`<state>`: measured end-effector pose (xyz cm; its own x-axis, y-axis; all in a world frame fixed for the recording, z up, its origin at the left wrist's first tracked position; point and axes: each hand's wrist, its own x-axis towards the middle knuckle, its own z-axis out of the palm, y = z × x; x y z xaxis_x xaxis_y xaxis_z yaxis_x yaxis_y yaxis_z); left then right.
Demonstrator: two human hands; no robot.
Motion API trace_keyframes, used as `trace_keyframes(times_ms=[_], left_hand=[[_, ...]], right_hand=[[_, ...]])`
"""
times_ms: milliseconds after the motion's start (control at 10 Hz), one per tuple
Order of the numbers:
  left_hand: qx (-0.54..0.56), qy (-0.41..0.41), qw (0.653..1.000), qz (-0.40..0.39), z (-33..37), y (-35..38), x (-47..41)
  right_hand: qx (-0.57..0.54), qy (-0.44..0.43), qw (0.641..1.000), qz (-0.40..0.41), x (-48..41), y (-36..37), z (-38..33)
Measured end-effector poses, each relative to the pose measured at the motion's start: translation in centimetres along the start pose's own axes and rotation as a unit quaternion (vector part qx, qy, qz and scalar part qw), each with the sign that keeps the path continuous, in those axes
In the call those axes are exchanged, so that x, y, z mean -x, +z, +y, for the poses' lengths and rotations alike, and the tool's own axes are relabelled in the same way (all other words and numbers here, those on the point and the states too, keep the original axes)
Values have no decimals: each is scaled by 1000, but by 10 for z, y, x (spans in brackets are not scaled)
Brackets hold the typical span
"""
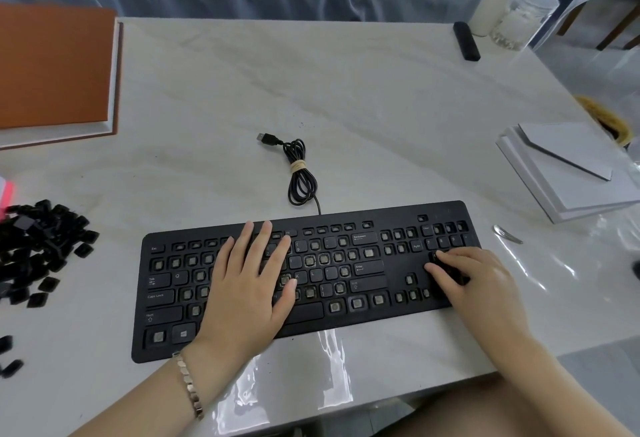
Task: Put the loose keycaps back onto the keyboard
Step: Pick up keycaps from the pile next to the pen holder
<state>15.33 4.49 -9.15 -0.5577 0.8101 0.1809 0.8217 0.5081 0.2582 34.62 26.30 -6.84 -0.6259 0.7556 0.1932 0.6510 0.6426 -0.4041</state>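
Surface (346, 90): pale, marbled, with a glossy clear film along the near edge.

Keyboard (398, 214): black, lying square to the person at the near middle. Most sockets (323, 259) are bare. A few keys are seated, among them Tab, Caps Lock, Shift, Enter and Backspace. Long way to go, by my reading.

Left hand (249, 284): flat, fingers straight and spread, lying across the middle letter rows. It holds nothing and looks to be steadying the board.

Right hand (478, 284): fingers bent, tips down on the number pad, apparently pressing something dark there. Cannot tell if a cap is under them or pinched.

Keycaps (41, 246): black heap at far left on the surface, well apart from the keyboard. A few strays (10, 364) lie nearer the person.

Risks, as I judge them:
- A cap pushed down tilted could jam or bend its clip.
- Caps look alike, and the right fingers hide the legend, so a wrong cap could go into a socket.
- The left palm rests on bare sockets; leaning on it could strain them.
- The left forearm, reaching for the heap, could sweep the strays away.
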Motion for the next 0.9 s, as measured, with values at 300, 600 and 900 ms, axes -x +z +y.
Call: trace_keyframes(times_ms=[300, 600, 900], left_hand=[[1, -5, 1000, -8, 0, -2, 1], [-3, -4, 1000, -9, -1, -1, 1], [3, -3, 1000, -5, -1, 0, 1]], right_hand=[[-101, 145, 984, -3, -7, -7, -16], [-110, 156, 981, 24, -10, -19, 10], [-101, 148, 982, 57, -2, -4, 13]])
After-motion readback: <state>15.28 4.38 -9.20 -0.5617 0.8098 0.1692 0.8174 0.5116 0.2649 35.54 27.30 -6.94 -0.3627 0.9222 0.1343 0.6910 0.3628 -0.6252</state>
